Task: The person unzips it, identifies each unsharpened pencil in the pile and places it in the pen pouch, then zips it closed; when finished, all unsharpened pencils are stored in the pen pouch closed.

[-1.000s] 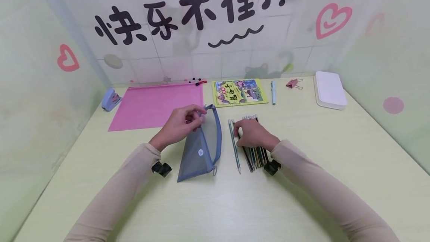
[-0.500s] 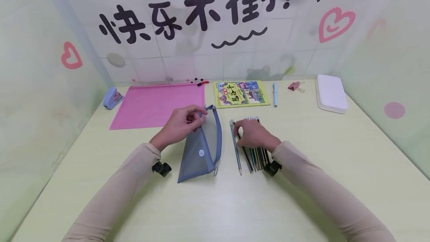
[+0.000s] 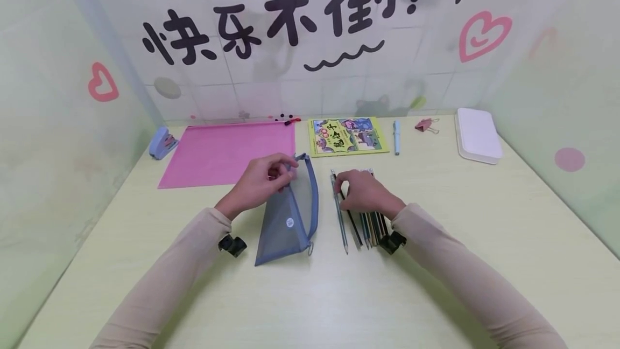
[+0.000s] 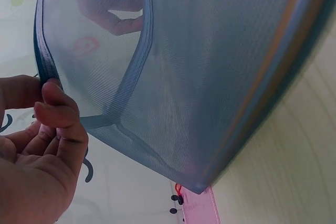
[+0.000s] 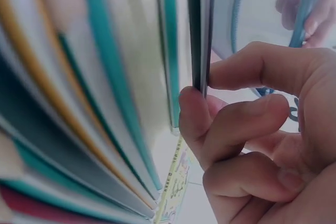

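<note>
My left hand [image 3: 263, 179] pinches the upper rim of a blue-grey mesh zipper pouch [image 3: 283, 228], which stands tilted with its mouth gaping. In the left wrist view, thumb and fingers hold the pouch's zipper edge. My right hand [image 3: 363, 193] is over a group of pencils [image 3: 373, 228]. Between its thumb and forefinger it pinches a dark pencil [image 5: 198, 30], seen in the right wrist view. Just left of that one lies a single teal pencil [image 3: 340, 220], apart from the others. The hand hides part of the group.
Behind the left hand lies a pink zipper folder [image 3: 227, 149], with a purple-blue stapler [image 3: 162, 142] beside it. Along the back are a yellow illustrated booklet [image 3: 349, 136], a light blue pen [image 3: 396, 138], a pink binder clip [image 3: 426, 125] and a white box [image 3: 478, 136].
The dark pencil in my right hand has shifted slightly left, widening the gap to the group. The left hand keeps its hold on the pouch. The head view has shifted a little.
</note>
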A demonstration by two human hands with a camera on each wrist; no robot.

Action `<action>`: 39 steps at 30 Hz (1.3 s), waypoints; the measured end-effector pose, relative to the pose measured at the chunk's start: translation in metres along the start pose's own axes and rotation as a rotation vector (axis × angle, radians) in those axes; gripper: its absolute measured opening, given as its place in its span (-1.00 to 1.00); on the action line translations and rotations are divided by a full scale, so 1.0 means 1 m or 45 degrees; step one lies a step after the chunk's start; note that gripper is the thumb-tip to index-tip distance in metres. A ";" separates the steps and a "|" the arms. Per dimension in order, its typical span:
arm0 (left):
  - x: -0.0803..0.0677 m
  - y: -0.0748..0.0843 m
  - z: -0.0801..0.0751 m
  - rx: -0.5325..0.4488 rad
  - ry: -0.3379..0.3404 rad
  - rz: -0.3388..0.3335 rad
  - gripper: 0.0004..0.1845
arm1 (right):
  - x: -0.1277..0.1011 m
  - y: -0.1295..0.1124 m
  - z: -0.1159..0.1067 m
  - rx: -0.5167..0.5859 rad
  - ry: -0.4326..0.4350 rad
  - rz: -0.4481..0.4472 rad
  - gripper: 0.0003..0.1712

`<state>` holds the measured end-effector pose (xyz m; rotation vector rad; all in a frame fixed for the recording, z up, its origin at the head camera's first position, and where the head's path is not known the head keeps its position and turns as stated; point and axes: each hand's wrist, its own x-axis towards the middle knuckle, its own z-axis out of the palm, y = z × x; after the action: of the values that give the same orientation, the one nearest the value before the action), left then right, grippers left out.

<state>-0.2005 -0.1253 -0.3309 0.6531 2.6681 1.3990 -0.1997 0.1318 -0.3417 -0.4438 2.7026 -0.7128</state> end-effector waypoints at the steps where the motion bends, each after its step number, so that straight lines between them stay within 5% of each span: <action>1: 0.000 0.000 0.000 0.000 0.000 -0.003 -0.77 | 0.000 0.000 0.000 0.003 0.005 -0.002 -0.69; 7: 0.001 -0.002 0.001 0.003 -0.012 -0.013 -0.76 | 0.001 -0.001 -0.002 0.056 0.037 -0.032 -0.68; 21: 0.002 -0.002 0.009 -0.024 -0.006 -0.022 -0.76 | 0.008 -0.023 0.011 0.665 0.149 -0.051 -0.61; 30: 0.004 -0.001 0.010 -0.013 0.027 -0.030 -0.76 | 0.015 -0.040 0.026 0.746 0.266 -0.034 -0.57; 39: 0.004 -0.001 0.010 -0.024 0.071 -0.016 -0.72 | 0.014 -0.049 0.035 0.742 0.220 -0.070 -0.60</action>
<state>-0.2024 -0.1162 -0.3366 0.6037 2.6925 1.4582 -0.1894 0.0715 -0.3485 -0.3174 2.4681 -1.5479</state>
